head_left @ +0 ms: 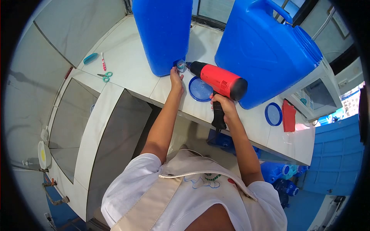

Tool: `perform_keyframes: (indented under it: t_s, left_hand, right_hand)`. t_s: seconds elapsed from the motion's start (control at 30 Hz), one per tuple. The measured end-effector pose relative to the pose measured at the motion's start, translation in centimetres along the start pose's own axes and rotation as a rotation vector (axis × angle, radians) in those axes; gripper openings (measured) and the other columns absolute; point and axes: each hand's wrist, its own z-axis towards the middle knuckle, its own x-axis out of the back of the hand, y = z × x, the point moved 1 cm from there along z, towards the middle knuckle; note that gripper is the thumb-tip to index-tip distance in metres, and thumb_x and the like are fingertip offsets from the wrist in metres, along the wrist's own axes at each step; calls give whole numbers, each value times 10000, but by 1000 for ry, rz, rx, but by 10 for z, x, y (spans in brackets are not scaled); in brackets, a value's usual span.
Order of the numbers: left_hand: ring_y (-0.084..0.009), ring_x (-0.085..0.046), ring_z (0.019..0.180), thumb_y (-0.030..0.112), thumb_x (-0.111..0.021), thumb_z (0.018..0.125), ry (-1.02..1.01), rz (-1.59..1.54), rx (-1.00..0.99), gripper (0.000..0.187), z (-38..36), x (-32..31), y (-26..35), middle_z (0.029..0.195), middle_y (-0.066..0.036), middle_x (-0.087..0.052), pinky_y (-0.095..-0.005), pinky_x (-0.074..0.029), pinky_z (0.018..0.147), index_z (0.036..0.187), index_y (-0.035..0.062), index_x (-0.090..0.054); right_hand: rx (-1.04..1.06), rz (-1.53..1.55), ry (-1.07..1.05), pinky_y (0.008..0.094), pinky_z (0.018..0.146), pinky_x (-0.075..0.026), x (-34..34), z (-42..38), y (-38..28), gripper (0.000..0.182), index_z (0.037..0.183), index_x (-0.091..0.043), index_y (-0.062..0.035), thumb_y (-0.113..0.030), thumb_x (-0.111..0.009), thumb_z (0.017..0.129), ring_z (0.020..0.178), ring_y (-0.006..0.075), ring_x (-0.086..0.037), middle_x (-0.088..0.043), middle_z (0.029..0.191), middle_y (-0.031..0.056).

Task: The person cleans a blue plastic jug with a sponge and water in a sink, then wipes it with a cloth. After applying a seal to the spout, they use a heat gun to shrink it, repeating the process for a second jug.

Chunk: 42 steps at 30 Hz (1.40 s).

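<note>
A red and black heat gun [221, 79] is gripped by its black handle in my right hand [226, 107]. Its nozzle points left, close to a small spout [180, 66] with a clear, shiny covering, low on a tall blue water container [163, 34]. At that spout my left hand [176, 80] has its fingers closed against the near side; the fingertips are partly hidden. Under the gun lies a round blue lid [199, 89] on the white tiled counter [154, 90]. To the right stands a second large blue container [258, 50] with a handle and a wide threaded neck.
Green-handled scissors [106, 76], a red-and-white pen-like item [103, 61] and a teal object [90, 58] lie at left. Another blue ring-shaped lid [273, 114], a red cloth [288, 116] and a white appliance [316, 96] are at right. Blue bottles [274, 171] sit below the counter. A sunken basin [73, 123] opens at left.
</note>
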Motion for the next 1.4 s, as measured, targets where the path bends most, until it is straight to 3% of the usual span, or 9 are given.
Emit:
perform_keyframes:
  t_s: [0.47, 0.67, 0.93, 1.0, 1.13, 1.2, 1.27, 1.33, 1.4]
  left_hand:
    - [-210, -382, 1164, 394, -263, 895, 20, 56, 64, 538, -55, 72, 24, 1280, -108, -441, -351, -293, 926, 1259, 27, -409]
    - [-181, -453, 1079, 384, -289, 898, 127, 159, -179, 460, -86, 79, 65, 1110, -85, -562, -323, -326, 870, 1140, 63, -513]
    - [-196, -480, 1092, 382, -256, 928, -112, 252, -420, 457, -100, -8, 54, 1135, -100, -547, -335, -342, 889, 1114, 53, -513]
    - [-197, -486, 1089, 394, -259, 928, -153, 250, -406, 462, -101, -35, 44, 1127, -101, -551, -336, -346, 892, 1104, 56, -520]
    - [-193, -486, 1090, 399, -275, 927, -213, 225, -390, 466, -120, -77, 20, 1119, -109, -555, -319, -351, 889, 1108, 43, -515]
    - [-193, -486, 1092, 392, -280, 929, -256, 215, -408, 465, -133, -99, 12, 1116, -118, -556, -317, -355, 883, 1111, 32, -510]
    - [-193, -490, 1086, 384, -278, 931, -242, 237, -437, 463, -147, -116, 1, 1110, -124, -558, -321, -357, 878, 1107, 24, -509]
    - [-196, -500, 1077, 380, -281, 933, -259, 240, -416, 456, -160, -127, -10, 1092, -120, -567, -317, -365, 867, 1096, 22, -511]
    - [-197, -525, 1045, 383, -291, 933, -211, 238, -453, 450, -175, -136, -19, 1068, -110, -577, -314, -378, 856, 1069, 23, -525]
  right_hand:
    - [-6, 24, -10, 264, 543, -466, -10, -10, 5, 180, 816, -575, -23, -67, -577, 642, 620, 125, -528, -567, 750, 49]
    - [132, -80, -37, 274, 545, -441, 14, -11, 16, 174, 807, -568, -21, -94, -614, 656, 603, 121, -523, -548, 704, 32]
    - [182, -412, -45, 296, 800, -470, 186, -139, 1, 407, 1098, -542, -39, -65, -694, 721, 861, 150, -591, -605, 959, 45]
    - [498, -673, 113, 303, 750, -483, 287, -178, 20, 444, 1098, -546, -33, -128, -731, 706, 831, 154, -591, -608, 958, 53]
    - [815, -673, 361, 276, 634, -460, 310, -262, -102, 459, 1043, -552, 0, -230, -736, 691, 732, 156, -569, -592, 852, 61]
    - [660, 122, 452, 279, 612, -446, 362, -264, -142, 387, 993, -568, 4, -231, -703, 717, 710, 144, -552, -571, 803, 57]
    - [832, -781, 615, 329, 725, -471, 423, -262, -194, 445, 1105, -526, -7, -216, -685, 746, 811, 191, -569, -586, 913, 67]
    - [614, -837, 846, 310, 707, -460, 464, -232, -248, 318, 1019, -586, -8, -165, -654, 751, 773, 187, -565, -583, 875, 54]
    - [824, -1047, 923, 309, 703, -457, 462, -192, -297, 300, 972, -611, -19, -161, -660, 711, 768, 190, -583, -609, 850, 84]
